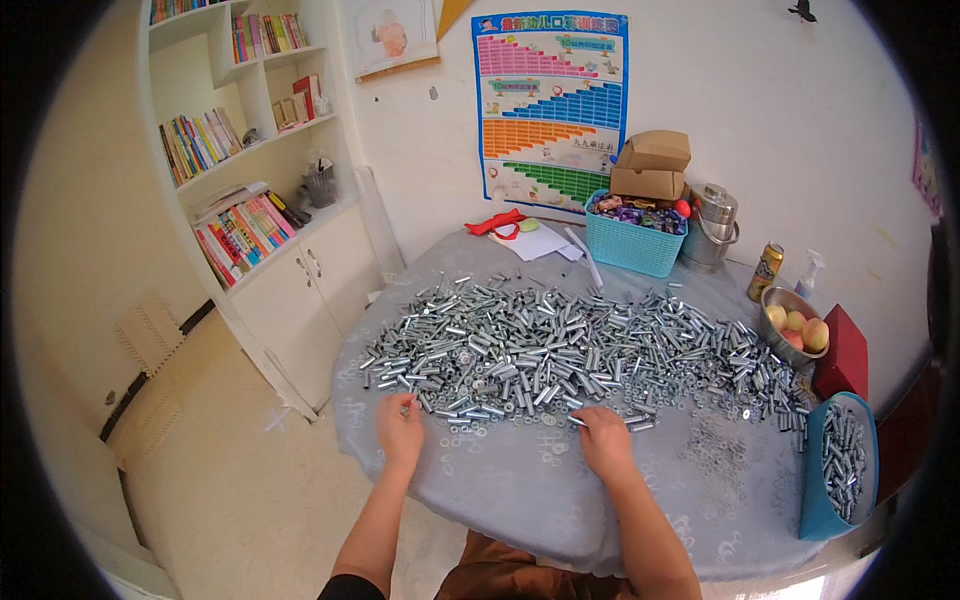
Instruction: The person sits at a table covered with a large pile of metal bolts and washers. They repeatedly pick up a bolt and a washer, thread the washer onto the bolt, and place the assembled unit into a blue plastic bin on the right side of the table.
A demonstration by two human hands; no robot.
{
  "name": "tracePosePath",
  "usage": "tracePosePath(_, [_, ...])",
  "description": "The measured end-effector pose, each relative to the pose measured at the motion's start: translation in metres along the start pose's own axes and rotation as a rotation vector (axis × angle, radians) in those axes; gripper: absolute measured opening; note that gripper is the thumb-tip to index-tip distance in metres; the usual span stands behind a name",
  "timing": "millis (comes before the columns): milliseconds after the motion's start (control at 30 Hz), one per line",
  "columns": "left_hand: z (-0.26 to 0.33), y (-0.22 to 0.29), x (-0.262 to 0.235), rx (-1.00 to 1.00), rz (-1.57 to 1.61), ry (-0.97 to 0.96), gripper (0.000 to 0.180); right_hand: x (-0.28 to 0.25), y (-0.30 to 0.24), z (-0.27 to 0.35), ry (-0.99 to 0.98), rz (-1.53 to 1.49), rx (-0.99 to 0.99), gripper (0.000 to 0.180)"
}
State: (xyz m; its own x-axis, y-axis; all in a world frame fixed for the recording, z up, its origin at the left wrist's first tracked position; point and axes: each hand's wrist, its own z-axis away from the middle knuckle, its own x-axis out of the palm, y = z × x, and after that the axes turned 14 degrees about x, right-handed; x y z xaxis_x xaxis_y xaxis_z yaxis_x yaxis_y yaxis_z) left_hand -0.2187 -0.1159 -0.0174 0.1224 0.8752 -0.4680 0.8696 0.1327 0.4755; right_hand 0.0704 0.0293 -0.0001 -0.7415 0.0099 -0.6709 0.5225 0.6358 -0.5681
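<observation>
A broad heap of silvery metal bolts and sleeves (520, 340) lies across the table, with loose washers (555, 450) scattered along its near edge. My right hand (606, 440) is at the heap's front, thumb and fingers pinched on a short shiny metal bolt (577, 421) that points left. At the heap's front left corner is my left hand (400, 428), its fingertips pressed together beside the nearest pieces. Whatever may be between those fingertips is too small to make out.
A grey cloth covers the table (500, 490). At right stand a blue bin (812, 470) of metal parts, a fruit bowl (822, 352), a red box (842, 355) and a can (765, 272). Behind the heap sit a turquoise basket (635, 247) and a metal pot (707, 245).
</observation>
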Motion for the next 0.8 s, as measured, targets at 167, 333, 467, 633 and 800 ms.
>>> tracePosePath(167, [-0.024, -0.023, 0.000, -0.088, -0.113, -0.085, 0.011, -0.007, -0.006, -0.001, -0.015, -0.032, 0.094, 0.022])
tracePosePath(333, [-0.032, -0.028, 0.006, -0.251, 0.030, -0.158, 0.017, -0.007, -0.010, 0.004, -0.023, -0.164, 0.152, 0.028])
tracePosePath(467, [-0.027, -0.058, 0.017, -0.225, 0.234, -0.053, 0.015, 0.000, -0.007, 0.004, -0.125, -0.452, 0.302, 0.035])
tracePosePath(633, [-0.022, -0.008, 0.003, -0.346, 0.645, -0.032, 0.012, -0.007, -0.006, 0.004, -0.367, -1.042, 0.668, 0.041])
tracePosePath(800, [0.006, 0.070, -0.003, -0.556, 1.198, -0.208, 0.008, -0.013, -0.016, 0.003, -0.487, -1.190, 0.673, 0.043])
